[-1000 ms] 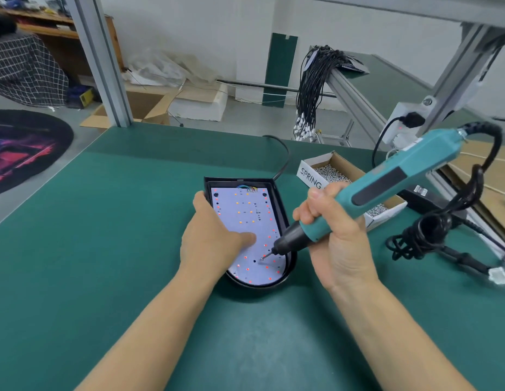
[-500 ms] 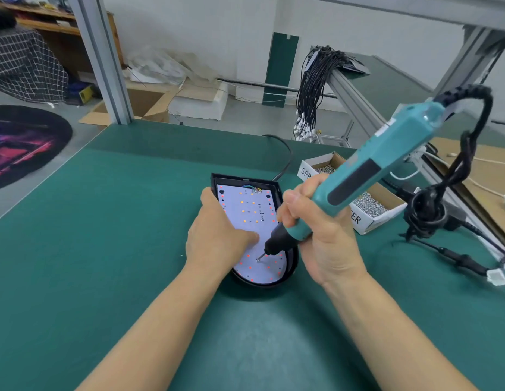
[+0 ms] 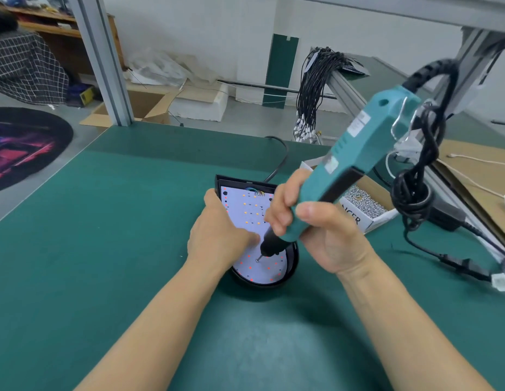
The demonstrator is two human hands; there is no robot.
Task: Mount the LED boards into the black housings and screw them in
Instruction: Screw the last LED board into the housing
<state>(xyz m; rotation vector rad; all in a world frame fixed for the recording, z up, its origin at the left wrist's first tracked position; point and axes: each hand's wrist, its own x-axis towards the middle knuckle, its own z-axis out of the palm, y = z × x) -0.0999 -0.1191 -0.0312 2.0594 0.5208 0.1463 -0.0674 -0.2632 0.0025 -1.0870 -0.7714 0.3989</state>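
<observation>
Crowding the green mat (image 3: 90,249) to the right are a cardboard screw box (image 3: 367,206) and a coiled black cord (image 3: 412,193). At centre, the black housing (image 3: 293,263) holds the white LED board (image 3: 252,210), dotted orange and red. The left hand (image 3: 220,238) presses the board; the right hand (image 3: 316,230) grips the teal screwdriver (image 3: 358,153), its tip on a screw (image 3: 257,260).

At the centre of the frame my black housing (image 3: 293,263) lies flat on the green mat, rounded end toward me. Inside it sits my white LED board (image 3: 252,213), dotted with orange and red LEDs, 1 screw (image 3: 257,260) at its lower middle.
</observation>
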